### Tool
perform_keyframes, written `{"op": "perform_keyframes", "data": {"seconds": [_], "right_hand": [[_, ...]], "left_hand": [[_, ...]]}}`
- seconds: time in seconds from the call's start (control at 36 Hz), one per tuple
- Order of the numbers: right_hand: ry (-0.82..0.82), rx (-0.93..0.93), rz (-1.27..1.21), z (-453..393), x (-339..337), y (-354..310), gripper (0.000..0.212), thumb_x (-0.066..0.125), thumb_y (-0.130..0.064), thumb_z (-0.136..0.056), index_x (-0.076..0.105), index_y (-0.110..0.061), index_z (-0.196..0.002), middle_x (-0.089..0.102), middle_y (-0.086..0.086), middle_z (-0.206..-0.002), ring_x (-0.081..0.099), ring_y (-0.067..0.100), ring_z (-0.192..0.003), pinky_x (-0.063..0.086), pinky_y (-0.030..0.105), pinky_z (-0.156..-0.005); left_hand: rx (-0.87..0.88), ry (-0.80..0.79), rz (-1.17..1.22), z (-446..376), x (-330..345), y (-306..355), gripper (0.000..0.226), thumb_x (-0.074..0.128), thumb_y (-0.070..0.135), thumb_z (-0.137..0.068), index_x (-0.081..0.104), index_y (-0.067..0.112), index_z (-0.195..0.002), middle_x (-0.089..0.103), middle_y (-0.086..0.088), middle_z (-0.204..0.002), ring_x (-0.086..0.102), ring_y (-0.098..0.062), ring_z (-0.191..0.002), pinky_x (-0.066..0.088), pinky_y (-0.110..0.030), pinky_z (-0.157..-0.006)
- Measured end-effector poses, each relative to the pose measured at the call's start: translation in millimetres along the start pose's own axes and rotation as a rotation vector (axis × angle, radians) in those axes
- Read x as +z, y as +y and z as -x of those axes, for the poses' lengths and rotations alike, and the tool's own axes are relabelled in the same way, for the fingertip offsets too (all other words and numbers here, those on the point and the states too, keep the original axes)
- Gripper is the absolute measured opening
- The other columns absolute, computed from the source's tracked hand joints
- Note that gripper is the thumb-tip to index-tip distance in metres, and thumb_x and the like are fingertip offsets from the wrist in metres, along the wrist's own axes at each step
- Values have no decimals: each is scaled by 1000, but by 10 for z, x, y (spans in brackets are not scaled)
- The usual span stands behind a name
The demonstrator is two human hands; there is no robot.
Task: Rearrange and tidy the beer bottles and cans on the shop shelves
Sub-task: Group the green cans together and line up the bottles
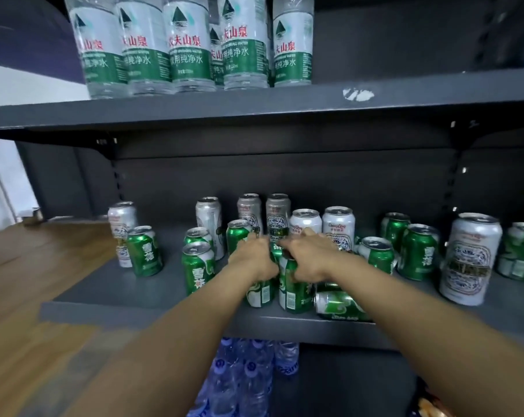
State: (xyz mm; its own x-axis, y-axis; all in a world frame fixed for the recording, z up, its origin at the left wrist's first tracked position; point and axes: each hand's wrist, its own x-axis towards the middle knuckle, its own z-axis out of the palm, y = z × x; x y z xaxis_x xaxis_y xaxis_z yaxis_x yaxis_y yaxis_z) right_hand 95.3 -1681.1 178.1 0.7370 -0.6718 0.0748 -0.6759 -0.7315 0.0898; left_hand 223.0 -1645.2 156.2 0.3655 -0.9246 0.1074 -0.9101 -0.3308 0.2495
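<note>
Reaching centre frame, we have left hand [252, 256] and right hand [310, 256] each gripping an upright green can [294, 291] on the shelf [110, 288]; a toppled can [339, 305], long axis left-right, lies just lower-right, nearer the right hand.

We observed both hands reaching onto the dark grey metal middle shelf [110, 291]. The left hand [252, 257] gripped the top of an upright green aluminium beer can [260, 291]; the right hand [310, 256] gripped the neighbouring upright green beer can [294, 291]. A green can lying on its side [339, 305] touched it. Tall silver cans [263, 209] stood behind. Clear green-labelled water bottles [188, 46] lined the upper shelf [254, 108].
</note>
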Motion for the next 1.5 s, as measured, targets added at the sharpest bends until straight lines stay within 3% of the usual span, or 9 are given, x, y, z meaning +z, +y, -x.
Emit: {"op": "perform_keyframes", "data": {"seconds": [0.17, 0.31, 0.39, 0.58, 0.81, 1.0, 1.11, 1.36, 1.5], "right_hand": [[5, 76, -71, 66, -66, -70, 67, 58, -27, -87, 31, -23, -149, 42, 5, -147, 37, 25, -132, 37, 36, -104], [433, 221, -153, 4, -135, -57, 28, 49, -30, -90, 61, -19, -113, 63, 5, -113, 55, 26, -110, 41, 32, -78], [573, 331, -39, -70, -247, 81, 35, 44, -39, -95, 58, -19, -119, 60, 4, -116, 47, 26, -114, 39, 37, -90], [128, 437, 131, -358, -339, 358, 85, 38, -80, -80, 36, -22, -143, 52, 5, -136, 32, 28, -133, 19, 48, -108], [220, 377, 115, -461, -318, 359, 57, 56, -69, -77, 54, -26, -114, 59, -2, -116, 45, 20, -117, 24, 43, -100], [621, 387, -303, -460, -802, 56, 54, 71, -52, -77, 58, -17, -117, 64, 14, -112, 61, 34, -99, 45, 33, -77], [822, 292, -441, -656, -930, -228, 66, 80, -39, -72, 49, -20, -128, 53, 14, -126, 55, 36, -110, 45, 37, -90], [916, 136, -1000, -1755, -939, -1407, 54, 86, -19, -69, 54, -17, -113, 61, 0, -107, 61, 17, -102, 51, 30, -90], [674, 202, -862, -2278, -888, -1908, 55, 85, -22, -70, 53, -13, -113, 57, -1, -101, 58, 18, -95, 39, 19, -70]], "left_hand": [[75, -36, -25, 40, -18, -74, 72, 61, 24, -82, 28, 15, -146, 30, -9, -144, 28, -30, -135, 39, -43, -106], [104, 30, 62, -15, -106, -118, 60, 56, 32, -85, 39, 19, -142, 39, -7, -143, 40, -27, -130, 42, -43, -102], [94, 219, 101, -49, -209, -173, 52, 53, 42, -90, 47, 20, -136, 49, -6, -137, 47, -26, -124, 44, -39, -96], [-17, 450, 136, -103, -420, -549, 34, 52, 38, -92, 61, 19, -119, 57, -4, -120, 51, -25, -114, 42, -36, -89], [-177, 517, 168, -182, -603, -1154, 27, 54, 32, -91, 63, 20, -113, 57, -8, -118, 50, -28, -112, 44, -39, -89], [-228, 643, 177, -417, -935, -1769, 26, 57, 25, -87, 64, 17, -112, 56, -14, -119, 49, -33, -112, 45, -40, -90], [-286, 659, 59, -611, -1148, -2175, 38, 54, 33, -90, 59, 9, -120, 53, -19, -121, 46, -37, -115, 41, -42, -92], [-200, 207, -8, -1124, -1374, -3308, 100, 36, 85, -73, 51, 5, -132, 46, -21, -140, 39, -37, -131, 35, -43, -107], [36, -20, 241, -1316, -1316, -3607, 83, 67, 58, -78, 41, 16, -144, 46, -8, -145, 45, -26, -130, 38, -32, -107]]}}
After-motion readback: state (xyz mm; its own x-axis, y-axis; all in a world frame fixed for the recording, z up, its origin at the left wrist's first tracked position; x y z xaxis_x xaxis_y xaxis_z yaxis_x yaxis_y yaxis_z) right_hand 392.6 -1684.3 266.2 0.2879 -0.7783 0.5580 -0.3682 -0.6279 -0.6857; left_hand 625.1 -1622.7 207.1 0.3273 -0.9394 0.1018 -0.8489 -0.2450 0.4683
